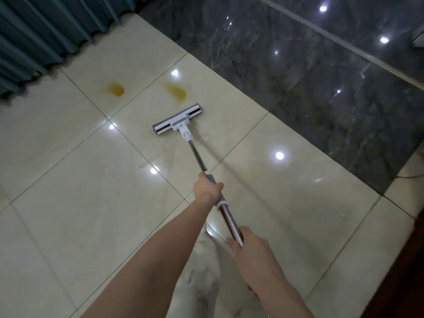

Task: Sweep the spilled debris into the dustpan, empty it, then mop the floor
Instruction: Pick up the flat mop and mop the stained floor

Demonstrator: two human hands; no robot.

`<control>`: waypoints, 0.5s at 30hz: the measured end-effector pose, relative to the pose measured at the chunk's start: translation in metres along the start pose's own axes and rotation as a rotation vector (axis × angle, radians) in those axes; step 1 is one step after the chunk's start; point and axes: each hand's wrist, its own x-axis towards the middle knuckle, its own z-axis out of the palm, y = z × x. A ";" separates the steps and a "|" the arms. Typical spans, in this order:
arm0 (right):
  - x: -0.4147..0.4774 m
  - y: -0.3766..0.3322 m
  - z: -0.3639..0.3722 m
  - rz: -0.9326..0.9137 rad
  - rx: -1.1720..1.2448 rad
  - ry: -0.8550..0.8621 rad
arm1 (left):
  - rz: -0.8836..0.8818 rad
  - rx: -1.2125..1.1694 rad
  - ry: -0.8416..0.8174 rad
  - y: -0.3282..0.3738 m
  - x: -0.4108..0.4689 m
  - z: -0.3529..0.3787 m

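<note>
Hands: left hand (207, 187) wrapped round the mop handle (199, 160), right hand (250, 247) clamped on it nearer the body | Mop head (177, 122): laid flat on tile (68, 180), just short of a yellow stain (176, 92) | Progress: no debris or dustpan seen, so mopping is judged begun. That stain and a second stain (115, 90) are left

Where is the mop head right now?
In the head view, the mop head lies flat on the cream tiles, just short of the right-hand yellow stain, left of the dark marble strip.

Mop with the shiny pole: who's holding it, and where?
Both hands hold the white flat mop with silver metal pole: left hand grips its grey sleeve midway, right hand grips bare metal higher up.
</note>
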 end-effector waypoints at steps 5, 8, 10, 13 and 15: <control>0.020 -0.023 0.010 0.005 0.066 -0.008 | 0.035 -0.018 0.025 -0.001 0.036 -0.011; 0.046 -0.056 0.011 0.029 0.085 -0.004 | 0.046 -0.008 0.027 0.009 0.072 -0.029; 0.068 -0.085 0.007 0.030 0.090 0.002 | 0.058 -0.011 0.019 0.027 0.102 -0.045; 0.108 -0.138 -0.001 0.021 0.086 0.007 | 0.079 -0.022 0.018 0.058 0.154 -0.076; 0.134 -0.175 -0.006 0.016 0.100 0.013 | 0.093 -0.013 0.019 0.077 0.190 -0.097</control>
